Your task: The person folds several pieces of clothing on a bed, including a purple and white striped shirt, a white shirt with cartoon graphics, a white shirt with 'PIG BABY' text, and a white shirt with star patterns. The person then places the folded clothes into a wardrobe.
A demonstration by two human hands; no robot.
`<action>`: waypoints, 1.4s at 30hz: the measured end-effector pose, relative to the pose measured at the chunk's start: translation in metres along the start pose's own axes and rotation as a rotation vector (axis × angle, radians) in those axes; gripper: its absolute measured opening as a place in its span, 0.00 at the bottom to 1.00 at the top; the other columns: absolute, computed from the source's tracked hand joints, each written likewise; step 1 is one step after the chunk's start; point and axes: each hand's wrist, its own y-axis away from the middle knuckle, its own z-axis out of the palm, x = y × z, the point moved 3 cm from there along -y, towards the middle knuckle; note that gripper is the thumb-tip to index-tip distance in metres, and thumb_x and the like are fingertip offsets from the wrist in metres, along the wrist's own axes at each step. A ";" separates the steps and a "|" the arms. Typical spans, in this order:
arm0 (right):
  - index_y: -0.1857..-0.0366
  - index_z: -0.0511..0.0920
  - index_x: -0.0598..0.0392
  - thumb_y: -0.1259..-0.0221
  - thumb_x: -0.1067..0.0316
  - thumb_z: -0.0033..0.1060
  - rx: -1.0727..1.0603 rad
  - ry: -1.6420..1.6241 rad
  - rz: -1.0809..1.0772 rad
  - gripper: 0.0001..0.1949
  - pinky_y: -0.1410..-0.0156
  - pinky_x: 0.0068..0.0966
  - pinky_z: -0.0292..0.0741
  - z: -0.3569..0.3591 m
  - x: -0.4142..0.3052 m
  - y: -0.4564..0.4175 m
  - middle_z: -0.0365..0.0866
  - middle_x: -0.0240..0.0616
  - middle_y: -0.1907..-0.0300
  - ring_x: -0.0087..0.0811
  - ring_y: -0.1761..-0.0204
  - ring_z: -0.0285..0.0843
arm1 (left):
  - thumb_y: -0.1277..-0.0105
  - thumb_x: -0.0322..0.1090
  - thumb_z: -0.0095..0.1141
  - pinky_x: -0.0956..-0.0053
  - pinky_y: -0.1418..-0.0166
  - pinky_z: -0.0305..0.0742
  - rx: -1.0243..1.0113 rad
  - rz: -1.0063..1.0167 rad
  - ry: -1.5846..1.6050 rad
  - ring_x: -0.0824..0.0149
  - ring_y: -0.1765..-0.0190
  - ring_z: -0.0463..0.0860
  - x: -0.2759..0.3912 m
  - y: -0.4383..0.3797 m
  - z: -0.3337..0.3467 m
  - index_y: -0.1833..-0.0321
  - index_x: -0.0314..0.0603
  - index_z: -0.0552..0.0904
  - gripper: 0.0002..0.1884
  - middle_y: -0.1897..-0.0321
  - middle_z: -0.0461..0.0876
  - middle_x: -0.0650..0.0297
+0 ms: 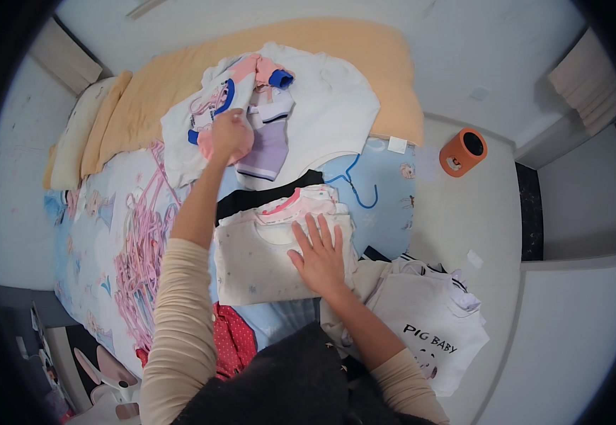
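My left hand rests on a pink and white child's top with blue cuffs and collar. Its fingers are bent, and whether they pinch the cloth cannot be made out. A pink hanger shows at the top's neck. Beside it lies a lilac and white garment, over a large white garment. Flat on a folded white top is my right hand, fingers spread. Folded pink-trimmed clothes and a black garment lie just beyond.
Many pink hangers are heaped on the bed at left. A blue hanger sticks out near the stack. White clothes hang at the bed's right edge; a red dotted garment lies nearer me. An orange bin stands on the floor.
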 end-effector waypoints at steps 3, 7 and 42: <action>0.30 0.67 0.43 0.36 0.48 0.56 0.000 -0.002 0.004 0.30 0.22 0.51 0.40 0.000 0.003 0.000 0.55 0.40 0.24 0.43 0.22 0.46 | 0.48 0.35 0.60 0.66 0.54 0.80 0.088 -0.011 0.104 0.57 0.61 0.87 -0.021 -0.008 -0.058 0.57 0.40 0.87 0.15 0.67 0.88 0.52; 0.30 0.67 0.43 0.35 0.47 0.55 -0.007 0.042 0.009 0.30 0.21 0.49 0.39 -0.003 0.006 -0.001 0.55 0.38 0.24 0.41 0.22 0.46 | 0.48 0.40 0.64 0.70 0.56 0.79 0.390 -0.019 0.123 0.62 0.63 0.87 -0.053 0.017 -0.139 0.57 0.35 0.86 0.18 0.66 0.88 0.54; 0.31 0.68 0.43 0.34 0.47 0.54 0.000 -0.060 0.006 0.29 0.22 0.51 0.37 0.007 0.004 0.002 0.55 0.38 0.24 0.41 0.22 0.45 | 0.51 0.32 0.60 0.58 0.47 0.65 0.048 0.033 -0.423 0.55 0.54 0.83 0.026 0.037 0.009 0.54 0.41 0.82 0.18 0.67 0.85 0.55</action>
